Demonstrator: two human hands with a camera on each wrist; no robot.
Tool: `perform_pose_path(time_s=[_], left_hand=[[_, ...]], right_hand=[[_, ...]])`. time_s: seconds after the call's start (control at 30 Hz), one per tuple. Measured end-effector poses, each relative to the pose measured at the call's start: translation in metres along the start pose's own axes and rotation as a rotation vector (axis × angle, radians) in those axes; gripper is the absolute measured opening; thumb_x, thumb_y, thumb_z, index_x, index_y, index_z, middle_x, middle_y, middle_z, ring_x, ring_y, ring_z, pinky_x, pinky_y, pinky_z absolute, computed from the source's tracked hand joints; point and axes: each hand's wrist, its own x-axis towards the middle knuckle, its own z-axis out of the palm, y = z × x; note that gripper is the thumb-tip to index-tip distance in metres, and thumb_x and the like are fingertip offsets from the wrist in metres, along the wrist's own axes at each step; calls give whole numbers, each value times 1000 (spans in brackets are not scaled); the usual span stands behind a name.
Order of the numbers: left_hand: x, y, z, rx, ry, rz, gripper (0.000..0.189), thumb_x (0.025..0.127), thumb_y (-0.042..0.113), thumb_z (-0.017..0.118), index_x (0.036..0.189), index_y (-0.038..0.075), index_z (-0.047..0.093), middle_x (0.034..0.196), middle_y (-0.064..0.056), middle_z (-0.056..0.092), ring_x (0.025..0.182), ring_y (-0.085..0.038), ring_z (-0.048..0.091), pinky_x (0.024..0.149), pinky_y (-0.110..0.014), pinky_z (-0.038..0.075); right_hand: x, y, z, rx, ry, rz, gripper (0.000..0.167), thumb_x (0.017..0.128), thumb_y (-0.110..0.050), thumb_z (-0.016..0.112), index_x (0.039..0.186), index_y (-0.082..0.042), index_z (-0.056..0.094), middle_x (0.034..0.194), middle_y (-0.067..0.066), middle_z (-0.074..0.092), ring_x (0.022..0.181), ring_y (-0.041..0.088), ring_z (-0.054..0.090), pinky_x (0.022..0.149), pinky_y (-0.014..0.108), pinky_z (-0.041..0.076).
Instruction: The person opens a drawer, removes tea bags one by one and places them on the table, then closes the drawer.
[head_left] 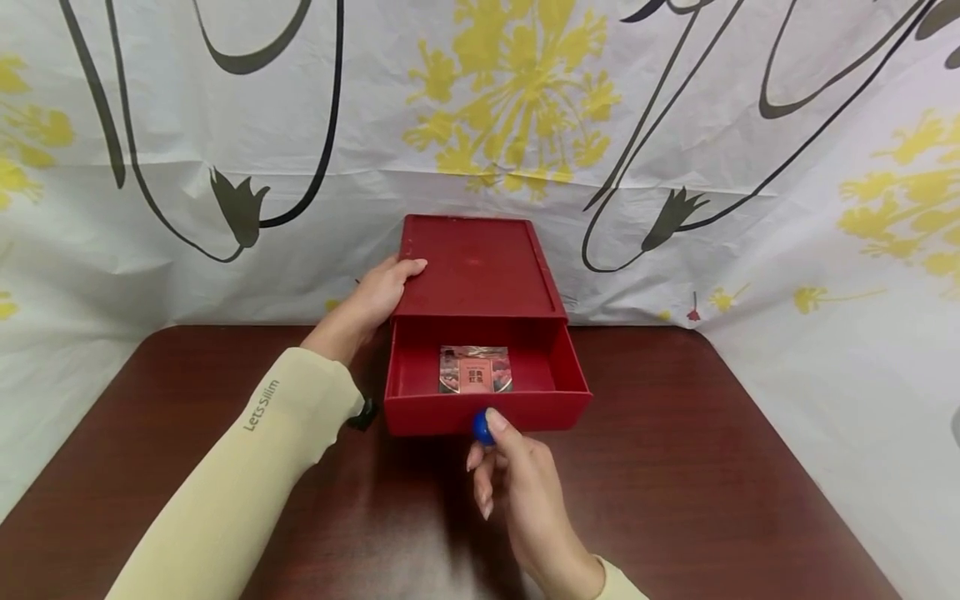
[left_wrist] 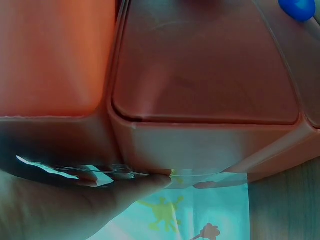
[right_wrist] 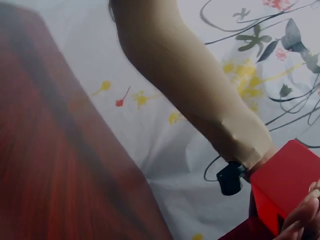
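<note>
A red drawer box (head_left: 472,267) stands at the back of the table, with its red drawer (head_left: 551,412) partly pulled out. Inside the drawer a small tea packet (head_left: 476,371) with a pink label lies flat. My left hand (head_left: 371,296) rests along the box's left side, thumb over the upper edge; its other fingers are mostly hidden. The left wrist view shows that thumb (left_wrist: 145,187) lying straight against the box. At the drawer's front, my right hand (head_left: 528,492) pinches the blue knob (head_left: 482,427), thumb on top. The right wrist view catches only some fingertips (right_wrist: 302,215) at its corner.
The dark brown wooden table (head_left: 675,467) reaches out on both sides of the box. Behind it hangs a white cloth (head_left: 375,108) printed with yellow flowers and dark stems. A small black device (head_left: 363,414) is at the left wrist.
</note>
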Motion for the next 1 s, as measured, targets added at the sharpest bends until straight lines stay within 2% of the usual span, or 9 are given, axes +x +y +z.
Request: perform_pose_path(time_s=[0.07,0.13,0.23,0.3,0.4,0.5,0.67,0.87,1.0], left_hand=[[0,0,0,-5,-2,-2,59,106,41,38,160,23,22,150,-14,47,128,-33,54,109,-50,47],[-1,0,0,-6,-1,-6,60,106,41,39,161,24,22,150,-14,46,128,-33,54,109,-51,48],[-1,1,0,0,0,-13,60,106,41,39,161,24,21,150,-14,46,129,-33,54,110,-51,47],[-1,1,0,4,1,-19,60,106,41,39,161,25,21,150,-13,46,129,-33,53,110,-51,47],[-1,2,1,-4,0,-21,60,106,41,39,161,25,21,150,-13,46,129,-33,53,110,-51,47],[-2,2,0,-15,2,-20,59,106,41,38,161,26,21,149,-13,46,128,-32,53,110,-51,46],[-2,2,-2,-12,5,-14,60,106,41,39,161,25,20,150,-14,46,129,-33,52,111,-51,45],[-2,1,-1,-12,16,-13,59,106,40,39,160,24,22,149,-14,46,129,-33,53,110,-52,45],[0,0,0,-2,18,-10,59,105,39,40,159,22,23,147,-15,48,127,-33,54,110,-51,46]], right_hand=[[0,2,-3,-27,-33,0,61,105,-52,42,80,0,61,51,-1,51,45,12,46,45,25,42],[0,4,-9,-52,-97,-14,72,106,-57,30,83,4,60,53,-1,51,46,11,48,46,26,43],[-2,7,-24,-146,-200,-134,80,108,-50,13,83,9,60,53,9,51,47,11,51,45,30,45],[-4,7,-36,-257,-242,-279,75,111,-38,10,79,8,61,53,13,52,47,12,52,42,30,42],[-7,1,-51,-406,-241,-471,59,111,-15,21,71,-1,62,51,12,55,44,12,52,39,29,38],[-11,-16,-61,-450,-265,-556,50,108,-2,30,70,-5,63,51,8,56,44,12,51,39,27,37],[-18,-57,-66,-515,-280,-599,39,106,0,38,82,-9,68,58,2,60,48,12,55,45,28,46],[-16,-100,-61,-784,-249,-685,18,100,-7,60,94,-21,72,73,-9,63,55,5,57,55,24,50],[-10,-123,-59,-904,-211,-664,12,98,-15,66,98,-25,73,78,-10,65,54,6,57,54,24,51]])
